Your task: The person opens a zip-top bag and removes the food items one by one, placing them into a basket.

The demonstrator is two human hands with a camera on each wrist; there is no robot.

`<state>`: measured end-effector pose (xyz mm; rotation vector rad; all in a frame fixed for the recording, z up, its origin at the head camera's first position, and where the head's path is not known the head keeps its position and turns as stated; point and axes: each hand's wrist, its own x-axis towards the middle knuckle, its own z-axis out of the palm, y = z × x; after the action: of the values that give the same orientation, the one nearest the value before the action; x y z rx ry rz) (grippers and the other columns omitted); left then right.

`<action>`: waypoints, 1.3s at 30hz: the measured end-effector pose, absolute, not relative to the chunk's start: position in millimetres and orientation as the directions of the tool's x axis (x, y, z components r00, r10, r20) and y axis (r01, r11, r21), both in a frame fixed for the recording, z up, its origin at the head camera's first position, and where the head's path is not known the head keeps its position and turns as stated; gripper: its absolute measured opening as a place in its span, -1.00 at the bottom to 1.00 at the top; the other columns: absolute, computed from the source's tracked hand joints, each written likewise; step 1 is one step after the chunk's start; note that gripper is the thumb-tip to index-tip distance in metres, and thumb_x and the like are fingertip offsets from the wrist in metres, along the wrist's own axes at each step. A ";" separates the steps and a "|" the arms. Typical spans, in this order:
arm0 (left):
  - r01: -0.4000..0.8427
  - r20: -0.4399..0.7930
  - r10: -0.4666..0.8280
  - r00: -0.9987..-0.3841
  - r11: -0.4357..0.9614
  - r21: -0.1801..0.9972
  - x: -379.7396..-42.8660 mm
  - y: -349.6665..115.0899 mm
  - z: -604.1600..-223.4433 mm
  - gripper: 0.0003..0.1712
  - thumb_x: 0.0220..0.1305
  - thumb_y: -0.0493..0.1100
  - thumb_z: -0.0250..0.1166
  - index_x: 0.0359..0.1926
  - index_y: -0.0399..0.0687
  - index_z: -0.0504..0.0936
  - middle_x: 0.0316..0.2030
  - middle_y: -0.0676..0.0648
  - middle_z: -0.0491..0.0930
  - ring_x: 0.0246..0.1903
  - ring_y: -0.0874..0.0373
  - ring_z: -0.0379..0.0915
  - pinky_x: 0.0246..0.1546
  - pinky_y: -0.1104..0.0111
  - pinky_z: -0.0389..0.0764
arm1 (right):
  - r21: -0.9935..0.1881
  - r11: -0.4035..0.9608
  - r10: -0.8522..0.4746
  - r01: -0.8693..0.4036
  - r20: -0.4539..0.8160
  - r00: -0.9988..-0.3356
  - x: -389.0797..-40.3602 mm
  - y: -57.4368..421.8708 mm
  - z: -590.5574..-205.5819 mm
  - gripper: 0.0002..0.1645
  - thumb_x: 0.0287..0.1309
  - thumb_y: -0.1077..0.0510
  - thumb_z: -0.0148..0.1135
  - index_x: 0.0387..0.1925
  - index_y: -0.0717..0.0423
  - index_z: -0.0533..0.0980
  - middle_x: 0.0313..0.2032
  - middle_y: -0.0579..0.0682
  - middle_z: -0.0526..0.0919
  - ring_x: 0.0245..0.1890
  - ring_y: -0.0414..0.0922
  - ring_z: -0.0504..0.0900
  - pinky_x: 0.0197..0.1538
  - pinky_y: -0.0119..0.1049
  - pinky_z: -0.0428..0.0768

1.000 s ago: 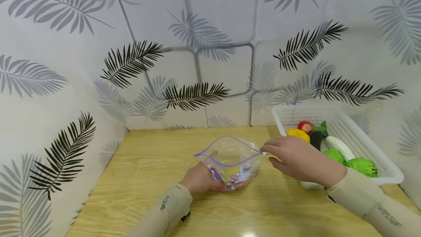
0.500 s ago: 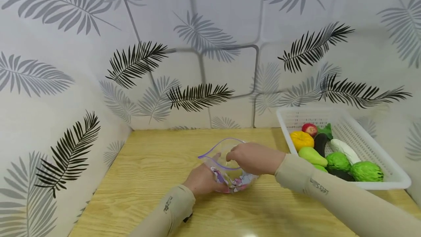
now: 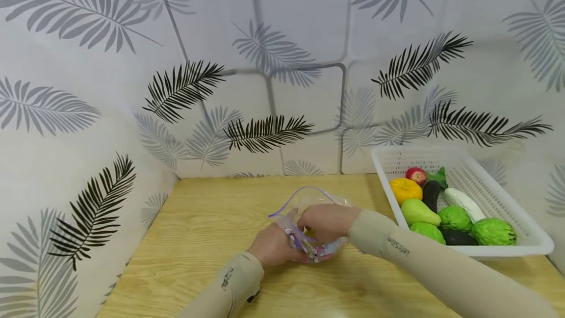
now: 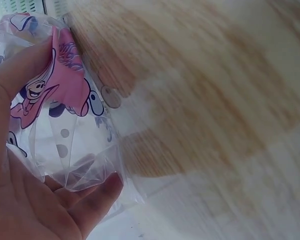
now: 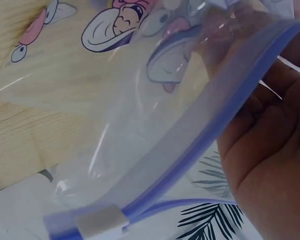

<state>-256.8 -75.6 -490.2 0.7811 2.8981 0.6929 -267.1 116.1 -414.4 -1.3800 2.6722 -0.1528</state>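
A clear plastic slider zip bag (image 3: pixel 326 251), with a purple zip edge and pink and white cartoon prints, stands on the table with its mouth open. My left hand (image 3: pixel 273 244) holds its left side; in the left wrist view the thumb lies across the print and the fingers (image 4: pixel 97 200) support the lower end. My right hand (image 3: pixel 324 222) reaches down through the mouth, its fingers bent and partly hidden by the film. A small yellow patch shows below those fingers, but I cannot tell whether they hold it. The white slider (image 5: pixel 102 222) sits at one end of the zip.
A white plastic basket (image 3: pixel 529 239) stands at the right of the wooden table (image 3: pixel 198 220). In it lie a yellow pumpkin-like piece (image 3: pixel 405 190), a red apple (image 3: pixel 416 175), a green pear (image 3: pixel 417 211) and several other vegetables. A leaf-patterned backdrop (image 3: pixel 304 92) rises behind the table.
My right hand has moved left from the slider end, over the bag's mouth and down into it. My left hand keeps its hold on the bag.
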 end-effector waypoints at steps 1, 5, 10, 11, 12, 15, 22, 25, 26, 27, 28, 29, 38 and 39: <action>0.470 0.063 0.493 -0.867 0.771 0.430 -256.9 -75.6 -490.7 0.45 -0.21 0.35 0.61 0.59 -0.03 0.05 0.50 -0.02 0.26 0.32 -0.06 0.40 0.21 0.04 0.53 | -0.155 0.594 -0.804 -0.789 -0.088 -0.588 -267.1 115.4 -414.1 -0.77 0.00 0.31 0.45 -0.26 0.01 0.70 -0.30 -0.15 0.75 -0.42 -0.34 0.51 -0.22 -0.43 0.59; 0.483 0.079 0.497 -0.864 0.775 0.408 -257.1 -74.5 -491.8 0.46 -0.23 0.38 0.61 0.59 -0.05 0.06 0.47 -0.06 0.30 0.30 -0.07 0.43 0.14 0.01 0.58 | -0.116 0.656 -0.753 -0.746 -0.166 -0.636 -266.1 112.7 -413.5 -0.63 -0.07 0.30 0.48 -0.14 -0.02 0.69 -0.22 -0.18 0.74 -0.35 -0.31 0.50 -0.11 -0.40 0.59; 0.482 0.084 0.490 -0.868 0.788 0.383 -257.4 -73.6 -494.0 0.46 -0.27 0.39 0.61 0.58 0.00 0.08 0.46 -0.04 0.33 0.31 -0.06 0.42 0.13 0.03 0.58 | -0.027 0.692 -0.711 -0.722 -0.203 -0.674 -263.8 110.7 -416.1 -0.57 -0.12 0.19 0.53 -0.12 -0.12 0.68 -0.17 -0.18 0.74 -0.29 -0.27 0.53 -0.05 -0.28 0.61; 0.480 0.082 0.488 -0.869 0.789 0.384 -257.6 -73.5 -494.2 0.46 -0.27 0.38 0.61 0.59 0.01 0.08 0.46 -0.02 0.33 0.31 -0.05 0.42 0.14 0.03 0.58 | -0.022 0.699 -0.703 -0.715 -0.207 -0.681 -263.3 110.4 -416.4 -0.57 -0.13 0.18 0.54 -0.12 -0.14 0.68 -0.18 -0.18 0.74 -0.28 -0.27 0.54 -0.05 -0.26 0.62; 0.479 0.083 0.487 -0.869 0.789 0.386 -257.7 -73.3 -494.4 0.46 -0.28 0.38 0.62 0.59 0.02 0.08 0.47 -0.01 0.31 0.32 -0.05 0.41 0.14 0.03 0.57 | -0.020 0.708 -0.693 -0.706 -0.214 -0.689 -262.7 110.2 -416.6 -0.57 -0.13 0.17 0.54 -0.12 -0.15 0.68 -0.18 -0.19 0.74 -0.28 -0.27 0.54 -0.05 -0.25 0.62; 0.479 0.078 0.489 -0.868 0.789 0.384 -258.1 -72.6 -494.4 0.47 -0.29 0.37 0.62 0.59 0.03 0.07 0.48 0.00 0.29 0.32 -0.04 0.40 0.15 0.02 0.57 | -0.017 0.733 -0.663 -0.680 -0.238 -0.709 -261.5 109.4 -417.9 -0.57 -0.14 0.14 0.56 -0.13 -0.17 0.67 -0.20 -0.23 0.73 -0.29 -0.28 0.55 -0.04 -0.21 0.63; 0.484 0.057 0.500 -0.864 0.797 0.361 -257.3 -71.8 -492.3 0.49 -0.28 0.36 0.63 0.59 0.01 0.05 0.49 -0.03 0.27 0.34 -0.05 0.39 0.17 0.04 0.56 | 0.032 0.718 -0.675 -0.695 -0.212 -0.707 -260.3 107.7 -423.7 -0.66 -0.14 0.06 0.57 -0.26 -0.15 0.62 -0.31 -0.22 0.72 -0.33 -0.26 0.61 -0.10 -0.18 0.66; 0.491 0.066 0.504 -0.861 0.792 0.363 -257.4 -72.3 -492.6 0.47 -0.27 0.34 0.63 0.59 -0.01 0.07 0.50 -0.04 0.26 0.35 -0.04 0.37 0.21 0.04 0.53 | 0.046 0.708 -0.687 -0.705 -0.183 -0.703 -261.7 109.0 -425.9 -0.61 -0.14 0.00 0.57 -0.22 -0.15 0.61 -0.30 -0.19 0.71 -0.31 -0.23 0.63 -0.10 -0.19 0.66; 0.492 0.069 0.505 -0.860 0.788 0.370 -257.4 -72.6 -492.8 0.46 -0.26 0.33 0.64 0.59 -0.02 0.07 0.50 -0.04 0.26 0.36 -0.04 0.36 0.22 0.04 0.53 | 0.045 0.706 -0.691 -0.707 -0.175 -0.701 -262.6 109.7 -426.0 -0.59 -0.13 -0.01 0.56 -0.18 -0.14 0.61 -0.28 -0.18 0.71 -0.29 -0.22 0.64 -0.09 -0.19 0.66; 0.494 0.073 0.506 -0.860 0.785 0.374 -257.4 -73.1 -493.1 0.45 -0.26 0.33 0.63 0.58 -0.02 0.09 0.49 -0.04 0.27 0.36 -0.04 0.37 0.22 0.04 0.53 | 0.039 0.704 -0.696 -0.709 -0.166 -0.699 -263.2 110.4 -425.8 -0.55 -0.13 -0.02 0.56 -0.14 -0.14 0.61 -0.26 -0.17 0.72 -0.27 -0.21 0.64 -0.08 -0.19 0.66; 0.494 0.075 0.506 -0.859 0.784 0.376 -257.3 -73.8 -493.7 0.44 -0.25 0.34 0.63 0.58 -0.02 0.10 0.48 -0.05 0.28 0.36 -0.04 0.37 0.21 0.03 0.53 | 0.033 0.701 -0.700 -0.713 -0.158 -0.696 -263.8 111.1 -425.3 -0.51 -0.11 -0.05 0.55 -0.08 -0.13 0.60 -0.25 -0.16 0.71 -0.26 -0.21 0.64 -0.08 -0.19 0.65; 0.493 0.076 0.505 -0.860 0.781 0.383 -257.2 -74.3 -494.2 0.43 -0.25 0.33 0.63 0.58 0.00 0.11 0.48 -0.04 0.30 0.34 -0.03 0.38 0.21 0.03 0.53 | 0.023 0.698 -0.705 -0.715 -0.152 -0.693 -264.1 112.0 -424.6 -0.45 -0.10 -0.05 0.54 -0.01 -0.12 0.58 -0.24 -0.14 0.70 -0.26 -0.20 0.63 -0.10 -0.19 0.65; 0.513 0.089 0.533 -0.842 0.736 0.442 -260.0 -74.7 -496.5 0.36 -0.23 0.33 0.63 0.56 0.19 0.12 0.39 0.10 0.40 0.22 0.13 0.48 0.16 0.14 0.57 | -0.095 0.704 -0.709 -0.704 -0.038 -0.704 -261.4 126.5 -409.3 -0.31 0.02 -0.02 0.41 0.23 -0.07 0.46 -0.16 -0.15 0.63 -0.32 -0.24 0.51 -0.23 -0.30 0.57; 0.510 0.087 0.532 -0.842 0.735 0.447 -260.9 -74.5 -496.5 0.35 -0.23 0.32 0.64 0.55 0.20 0.13 0.37 0.13 0.42 0.20 0.16 0.49 0.16 0.15 0.57 | -0.111 0.704 -0.707 -0.702 -0.016 -0.707 -261.0 128.9 -406.1 -0.32 0.02 -0.01 0.40 0.22 -0.06 0.46 -0.14 -0.15 0.62 -0.31 -0.24 0.51 -0.23 -0.31 0.56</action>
<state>-260.9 -74.5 -496.5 0.8657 2.8822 0.7211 -261.0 128.9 -406.1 -1.1786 2.8468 -0.1490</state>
